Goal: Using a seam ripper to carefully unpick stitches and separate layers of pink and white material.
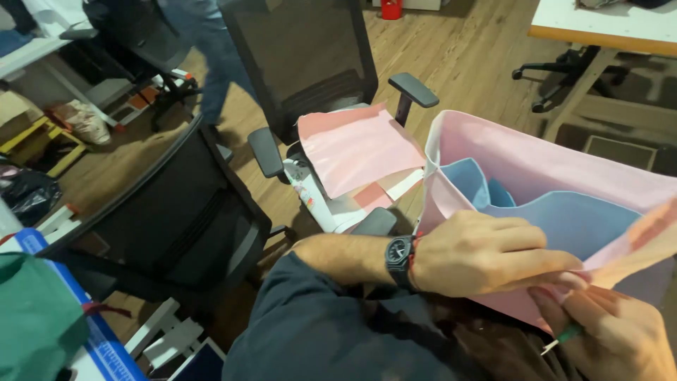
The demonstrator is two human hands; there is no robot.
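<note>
My left hand pinches the pink fabric piece at its near edge; my right hand, fingers closed on a green-handled tool, works that edge; next move needs steady tension.

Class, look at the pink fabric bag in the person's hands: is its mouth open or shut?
Open. The pink fabric bag gapes at its rim, showing blue fabric pieces inside.

left hand on near edge of fabric bag, right of centre | right hand just below it, touching, small tool in it | felt pieces inside bag | office chair behind-left of bag, fabric sheets on its seat | second chair left, nearer | bench far right behind
</note>
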